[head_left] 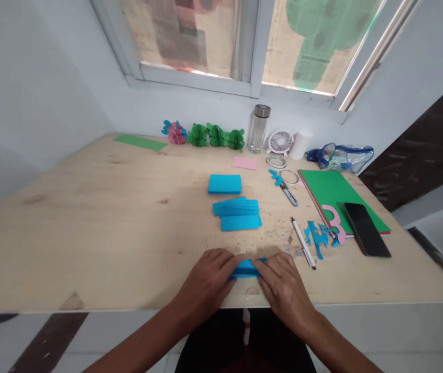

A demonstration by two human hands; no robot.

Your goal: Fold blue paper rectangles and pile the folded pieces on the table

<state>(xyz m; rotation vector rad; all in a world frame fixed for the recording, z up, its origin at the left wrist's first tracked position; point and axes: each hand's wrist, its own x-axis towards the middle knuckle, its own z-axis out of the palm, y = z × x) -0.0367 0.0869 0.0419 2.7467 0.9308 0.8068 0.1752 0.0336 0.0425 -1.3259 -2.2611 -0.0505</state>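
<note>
Near the table's front edge lies a narrow blue paper (247, 269), partly folded. My left hand (212, 277) grips its left end, fingers closed on it. At its right end my right hand (282, 282) presses with fingers bent, also closed on the paper. Just beyond the hands are several overlapping blue strips (240, 223), and behind those sits a neat stack of blue paper (224, 184). The fingertips hide both ends of the held paper.
To the right are a white pen (302, 242), blue scraps (317, 239), snips (289, 194), green sheets (328, 186) and a phone (367, 229). Along the wall stand paper figures (216, 135), a glass bottle (258, 129), a small fan (281, 141) and a clear pouch (347, 157).
</note>
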